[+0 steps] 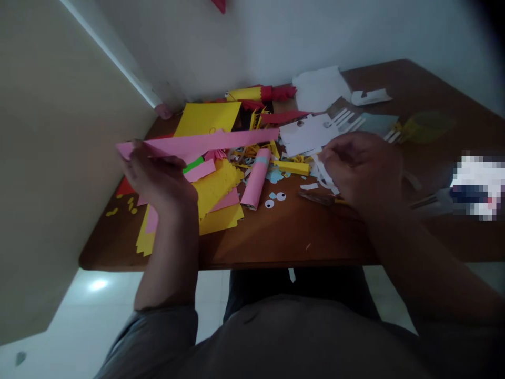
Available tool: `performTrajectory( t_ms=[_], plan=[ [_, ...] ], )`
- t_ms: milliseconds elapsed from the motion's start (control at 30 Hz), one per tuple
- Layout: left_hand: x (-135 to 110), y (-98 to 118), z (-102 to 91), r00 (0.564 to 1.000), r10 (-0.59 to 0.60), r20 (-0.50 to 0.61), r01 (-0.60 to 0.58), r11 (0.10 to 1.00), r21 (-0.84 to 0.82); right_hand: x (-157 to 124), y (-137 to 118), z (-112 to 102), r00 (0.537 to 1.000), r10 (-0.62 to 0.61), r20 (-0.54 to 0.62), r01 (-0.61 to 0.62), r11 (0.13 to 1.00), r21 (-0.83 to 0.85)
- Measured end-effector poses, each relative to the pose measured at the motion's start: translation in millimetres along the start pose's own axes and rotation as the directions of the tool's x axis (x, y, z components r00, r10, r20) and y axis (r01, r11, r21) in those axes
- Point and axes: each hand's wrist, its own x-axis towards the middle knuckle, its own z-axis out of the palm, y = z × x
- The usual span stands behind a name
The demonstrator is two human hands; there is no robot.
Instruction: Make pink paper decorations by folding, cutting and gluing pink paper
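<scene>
Centre-left, the half-curled left hand (161,176) holds a long pink paper strip (213,141); its unsupported end could droop and crease. The right hand (365,166) is nearly closed, whether on anything I can't tell.

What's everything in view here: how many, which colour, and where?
Table: one, brown, along the wall.
Pink strip: one, pink, held up at left.
Pink roll: one, pink with pale blue band, table centre.
Paper eyes: two, white and black, right of the pink roll.
Paper scraps: many, mixed colours, around the pink roll.
Large sheet: one, yellow, back left.
Cut paper: several, yellow, front left.
Two-tone roll: one, yellow and red, near the wall.
White paper: several, white, back, right of centre.
Tool: one, dark, front right of centre, kind unclear.
Round thing: one, yellowish, right, too blurred to name.
Floor: one, pale, below the table.
Left hand: one, bare, gripping the pink strip.
Right hand: one, bare, above the table at right, contents unclear.
</scene>
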Motion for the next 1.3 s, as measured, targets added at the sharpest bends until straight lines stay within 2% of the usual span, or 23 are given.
performTrajectory(
  t_ms=[33, 67, 133, 200, 267, 400, 467, 567, 667, 733, 900, 1000, 1133, 1200, 1300],
  plan=[
    [-11, 2, 12.4, 0.989, 0.094, -0.115, -0.100, 0.994, -0.048, -1, 0, 1, 0.996, -0.092, -0.010, 0.091, 0.996, -0.006],
    [-23, 4, 25.6, 0.984, 0.125, -0.126, -0.135, 0.988, -0.076, -2, -1, 2, 0.980, -0.197, 0.011, 0.197, 0.980, -0.008],
    [-49, 8, 49.3, 0.981, 0.193, -0.026, -0.195, 0.973, -0.122, -5, -2, 4, 0.912, -0.385, 0.141, 0.387, 0.922, 0.014],
    [-74, 12, 64.7, 0.948, 0.294, 0.122, -0.284, 0.954, -0.092, -7, -4, 6, 0.840, -0.477, 0.260, 0.481, 0.875, 0.052],
    [-92, 17, 70.3, 0.890, 0.344, 0.298, -0.330, 0.939, -0.097, -10, -5, 9, 0.817, -0.491, 0.302, 0.495, 0.866, 0.069],
    [-108, 31, 65.8, 0.786, 0.301, 0.539, -0.348, 0.937, -0.016, -14, -7, 11, 0.833, -0.458, 0.311, 0.452, 0.887, 0.097],
    [-109, 36, 63.3, 0.765, 0.294, 0.573, -0.388, 0.921, 0.044, -14, -7, 10, 0.828, -0.446, 0.340, 0.439, 0.893, 0.103],
    [-108, 36, 62.6, 0.750, 0.386, 0.536, -0.507, 0.857, 0.093, -13, -5, 8, 0.781, -0.459, 0.424, 0.466, 0.880, 0.093],
    [-107, 32, 64.2, 0.679, 0.469, 0.566, -0.638, 0.758, 0.137, -13, -2, 10, 0.732, -0.477, 0.487, 0.508, 0.858, 0.077],
    [-107, 30, 65.7, 0.632, 0.462, 0.622, -0.678, 0.718, 0.156, -14, -1, 12, 0.723, -0.494, 0.483, 0.532, 0.844, 0.066],
    [-109, 33, 69.6, 0.559, 0.368, 0.743, -0.728, 0.647, 0.227, -16, -2, 14, 0.698, -0.524, 0.488, 0.580, 0.814, 0.045],
    [-113, 35, 70.7, 0.559, 0.382, 0.735, -0.756, 0.599, 0.264, -17, -4, 14, 0.670, -0.534, 0.516, 0.608, 0.793, 0.031],
    [-117, 38, 70.4, 0.615, 0.308, 0.726, -0.712, 0.612, 0.344, -17, -4, 13, 0.649, -0.548, 0.528, 0.630, 0.776, 0.031],
    [-116, 38, 70.1, 0.641, 0.280, 0.714, -0.683, 0.633, 0.365, -17, -4, 12, 0.658, -0.539, 0.526, 0.614, 0.788, 0.039],
    [-110, 36, 68.8, 0.664, 0.306, 0.682, -0.659, 0.672, 0.339, -14, -3, 9, 0.689, -0.504, 0.521, 0.569, 0.821, 0.042]
  ],
)
